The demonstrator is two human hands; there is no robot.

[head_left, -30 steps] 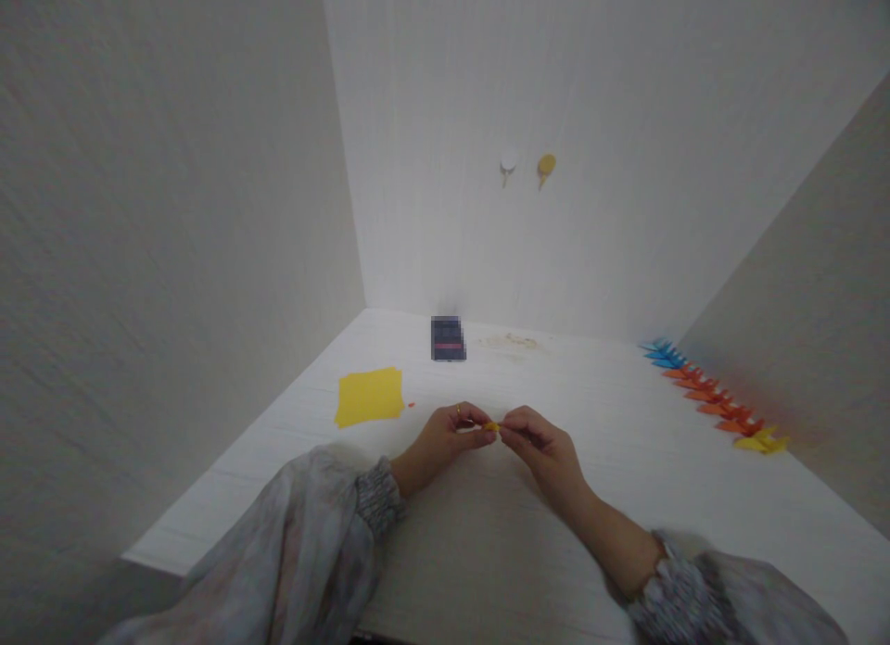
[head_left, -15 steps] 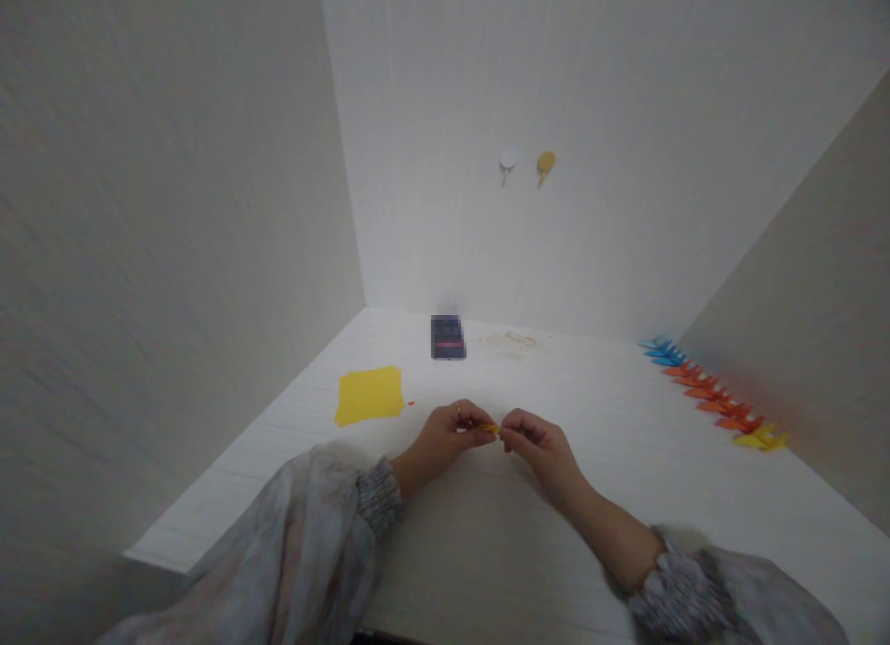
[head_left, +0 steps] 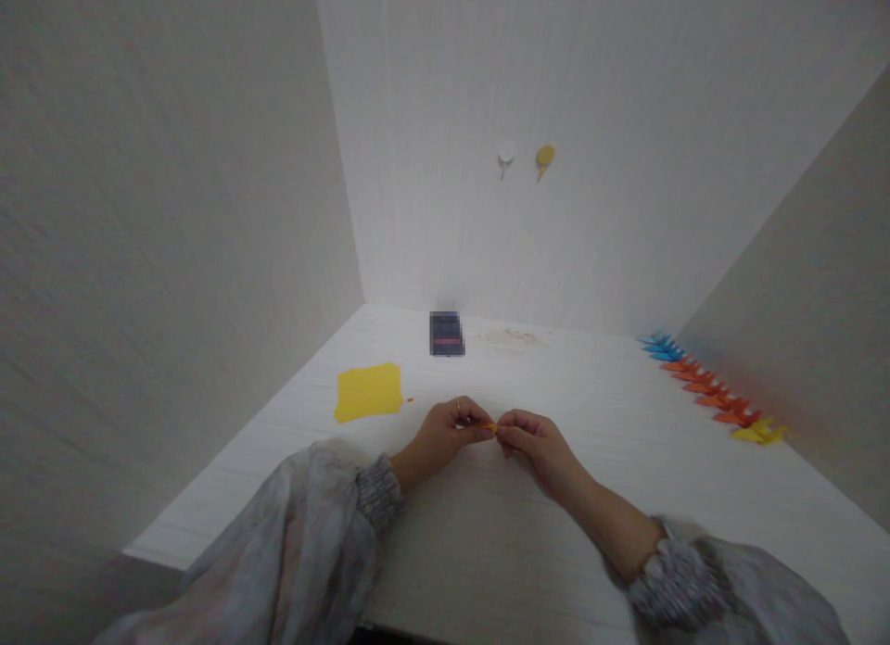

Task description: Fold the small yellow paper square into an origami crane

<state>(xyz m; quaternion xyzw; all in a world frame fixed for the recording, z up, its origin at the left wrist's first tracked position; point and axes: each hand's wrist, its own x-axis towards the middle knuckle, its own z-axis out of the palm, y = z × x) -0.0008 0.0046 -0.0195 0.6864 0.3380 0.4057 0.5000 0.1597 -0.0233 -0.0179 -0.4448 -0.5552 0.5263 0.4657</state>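
My left hand (head_left: 445, 436), with a ring on one finger, pinches a small folded piece of yellow paper (head_left: 490, 427) between thumb and fingers. Meeting it from the other side, my right hand (head_left: 534, 443) has its thumb and fingertips closed on the paper's right end. Most of the piece is hidden by the fingers, so its folded shape cannot be made out. Left of my hands, a stack of yellow paper sheets (head_left: 368, 392) lies flat on the white table (head_left: 556, 376). A tiny orange-red scrap (head_left: 410, 400) is beside the stack.
Folded paper birds stand in a row along the right wall: blue ones (head_left: 662, 347) at the back, several orange ones (head_left: 705, 385), a yellow one (head_left: 759, 432) nearest. A dark, pixelated object (head_left: 446, 335) lies near the back wall, which carries a white hook (head_left: 506, 154) and a yellow hook (head_left: 545, 156).
My right hand's fingers have shifted slightly left and curled closer in on the yellow paper. The left hand keeps its pinch. The whole view has tilted very slightly.
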